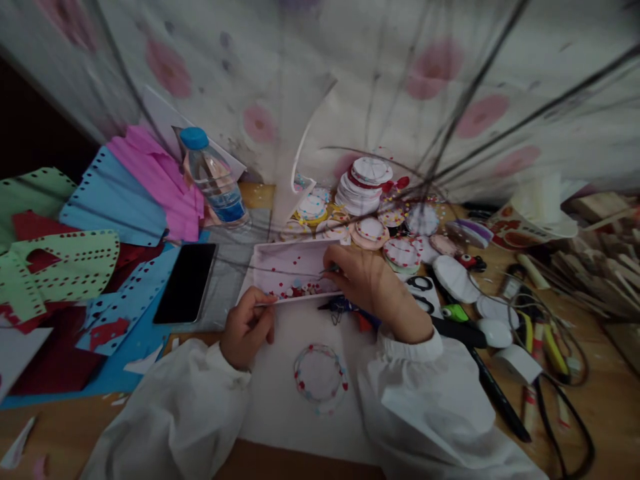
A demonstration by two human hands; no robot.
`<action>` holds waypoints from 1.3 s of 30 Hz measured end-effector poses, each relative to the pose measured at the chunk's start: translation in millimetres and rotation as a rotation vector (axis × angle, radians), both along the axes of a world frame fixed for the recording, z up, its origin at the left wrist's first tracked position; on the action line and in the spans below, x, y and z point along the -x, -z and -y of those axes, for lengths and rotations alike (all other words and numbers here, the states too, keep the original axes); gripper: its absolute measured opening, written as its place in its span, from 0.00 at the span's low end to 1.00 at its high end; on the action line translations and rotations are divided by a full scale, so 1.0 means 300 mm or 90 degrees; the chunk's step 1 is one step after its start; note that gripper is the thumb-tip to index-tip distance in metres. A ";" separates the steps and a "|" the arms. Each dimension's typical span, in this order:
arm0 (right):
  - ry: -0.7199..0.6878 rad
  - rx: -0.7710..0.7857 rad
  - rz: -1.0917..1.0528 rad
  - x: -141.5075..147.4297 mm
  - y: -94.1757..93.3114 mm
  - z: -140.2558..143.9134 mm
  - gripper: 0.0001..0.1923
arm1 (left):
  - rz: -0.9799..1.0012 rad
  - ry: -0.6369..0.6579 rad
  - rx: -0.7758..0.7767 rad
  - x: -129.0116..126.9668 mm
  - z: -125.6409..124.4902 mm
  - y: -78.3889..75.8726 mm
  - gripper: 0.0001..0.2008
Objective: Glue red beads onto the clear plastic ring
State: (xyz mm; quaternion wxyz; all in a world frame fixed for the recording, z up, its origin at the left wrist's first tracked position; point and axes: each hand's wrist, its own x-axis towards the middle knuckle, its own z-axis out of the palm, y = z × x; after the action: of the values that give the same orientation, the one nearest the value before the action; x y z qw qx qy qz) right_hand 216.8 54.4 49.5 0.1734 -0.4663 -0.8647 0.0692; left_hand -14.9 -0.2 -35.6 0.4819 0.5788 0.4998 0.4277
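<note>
White sheet nearest, w/ decorated paper ring lying on it, just below hands. L hand curled, pinching near-left edge of tray. R hand closed around thin tool, tip over small red/white bits in tray; exact grip can't tell. Phone left of tray. Scissors right. Farther: paper discs, bottle.
</note>
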 end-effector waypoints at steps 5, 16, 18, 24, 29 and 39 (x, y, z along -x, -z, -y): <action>0.013 -0.002 -0.005 -0.013 -0.010 0.007 0.05 | 0.019 0.006 -0.018 -0.002 0.001 -0.005 0.03; 0.011 0.041 -0.005 -0.015 -0.019 0.008 0.03 | 0.029 -0.004 -0.027 0.001 0.001 -0.005 0.04; 0.000 0.027 -0.024 -0.015 -0.012 0.006 0.05 | 0.023 -0.005 -0.029 0.001 0.002 -0.006 0.04; -0.056 0.000 -0.141 -0.003 0.028 -0.006 0.09 | 0.018 -0.001 -0.038 0.002 0.003 -0.005 0.06; -0.064 0.001 -0.154 0.013 0.052 -0.012 0.12 | 0.023 0.010 -0.043 0.006 0.004 0.003 0.05; -0.084 0.064 -0.131 0.032 0.087 -0.031 0.11 | 0.004 0.001 -0.033 0.009 0.004 0.007 0.03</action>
State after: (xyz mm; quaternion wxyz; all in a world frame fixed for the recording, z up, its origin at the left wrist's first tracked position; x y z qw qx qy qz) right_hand 207.3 63.5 23.4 0.2327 -0.4072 -0.8665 0.1710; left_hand -17.5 -1.5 -37.7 0.4687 0.5902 0.4868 0.4417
